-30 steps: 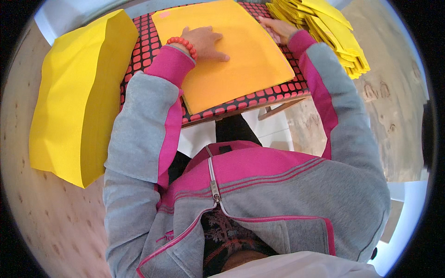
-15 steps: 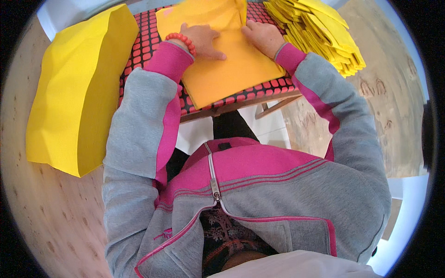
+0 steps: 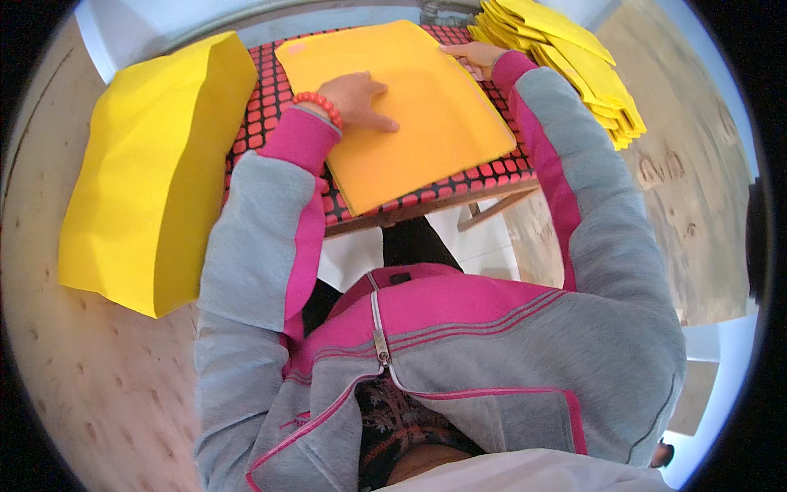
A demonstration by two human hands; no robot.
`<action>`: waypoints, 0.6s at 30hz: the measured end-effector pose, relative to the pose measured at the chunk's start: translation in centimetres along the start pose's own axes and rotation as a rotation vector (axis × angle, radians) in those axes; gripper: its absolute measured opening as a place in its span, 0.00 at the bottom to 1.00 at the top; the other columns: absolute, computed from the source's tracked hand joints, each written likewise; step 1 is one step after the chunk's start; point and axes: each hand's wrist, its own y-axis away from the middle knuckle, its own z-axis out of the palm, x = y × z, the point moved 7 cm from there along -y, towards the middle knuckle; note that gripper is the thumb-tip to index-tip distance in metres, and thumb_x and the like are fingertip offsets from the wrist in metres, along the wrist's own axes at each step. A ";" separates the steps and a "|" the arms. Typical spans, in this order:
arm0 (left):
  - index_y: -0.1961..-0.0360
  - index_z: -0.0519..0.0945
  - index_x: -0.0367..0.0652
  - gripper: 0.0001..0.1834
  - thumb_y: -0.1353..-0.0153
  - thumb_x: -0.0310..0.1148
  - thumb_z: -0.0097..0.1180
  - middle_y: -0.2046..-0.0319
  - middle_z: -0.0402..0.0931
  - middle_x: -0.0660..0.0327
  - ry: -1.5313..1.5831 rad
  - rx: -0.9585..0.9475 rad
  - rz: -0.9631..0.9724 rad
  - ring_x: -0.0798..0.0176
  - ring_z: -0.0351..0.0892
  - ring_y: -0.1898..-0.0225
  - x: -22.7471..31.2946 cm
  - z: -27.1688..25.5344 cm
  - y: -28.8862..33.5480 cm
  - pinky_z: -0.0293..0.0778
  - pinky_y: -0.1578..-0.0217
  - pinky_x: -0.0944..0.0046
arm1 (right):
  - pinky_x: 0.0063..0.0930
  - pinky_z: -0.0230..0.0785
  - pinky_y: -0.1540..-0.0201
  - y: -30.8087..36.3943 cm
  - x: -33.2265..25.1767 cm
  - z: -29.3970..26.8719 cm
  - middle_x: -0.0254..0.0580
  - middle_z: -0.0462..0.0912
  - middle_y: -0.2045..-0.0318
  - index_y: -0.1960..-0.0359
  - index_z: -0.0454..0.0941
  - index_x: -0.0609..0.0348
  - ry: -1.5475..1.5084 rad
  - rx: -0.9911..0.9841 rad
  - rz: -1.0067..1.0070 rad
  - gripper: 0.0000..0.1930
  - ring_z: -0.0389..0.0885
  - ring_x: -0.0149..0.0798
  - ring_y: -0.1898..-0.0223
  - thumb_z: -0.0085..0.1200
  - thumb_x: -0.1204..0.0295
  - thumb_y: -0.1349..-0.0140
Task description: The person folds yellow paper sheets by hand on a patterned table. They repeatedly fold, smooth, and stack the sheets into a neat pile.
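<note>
A flat orange-yellow fabric piece (image 3: 418, 156), nearly rectangular and seemingly layered along its right edge, lies smooth on the small table. My left hand (image 3: 352, 100), with a red bead bracelet at the wrist, rests on its left half, fingers spread and thumb stretched out. At the upper right edge, my right hand (image 3: 475, 59) has its fingers closed on the border of the fabric. Part of that grip is hidden behind the hand.
The table wears a red and black patterned cover (image 3: 264, 90). To its right sits a stack of folded yellow fabric pieces (image 3: 578, 66). A large yellow fabric bundle (image 3: 147, 172) stands at the left on a wooden surface (image 3: 106, 369). Another wooden board (image 3: 672, 205) is at the right.
The raised, creased far part of the fabric now lies flat. My right hand has moved up and outward to its right edge. My left hand stays on the fabric.
</note>
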 end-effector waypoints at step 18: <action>0.40 0.79 0.49 0.45 0.50 0.71 0.58 0.44 0.77 0.51 -0.064 0.074 -0.087 0.48 0.77 0.42 -0.9 -0.3 0.3 0.72 0.42 0.47 | 0.36 0.73 0.60 -0.6 -6.4 3.9 0.48 0.87 0.59 0.53 0.81 0.59 1.119 0.488 -0.297 0.19 0.83 0.40 0.61 0.59 0.55 0.36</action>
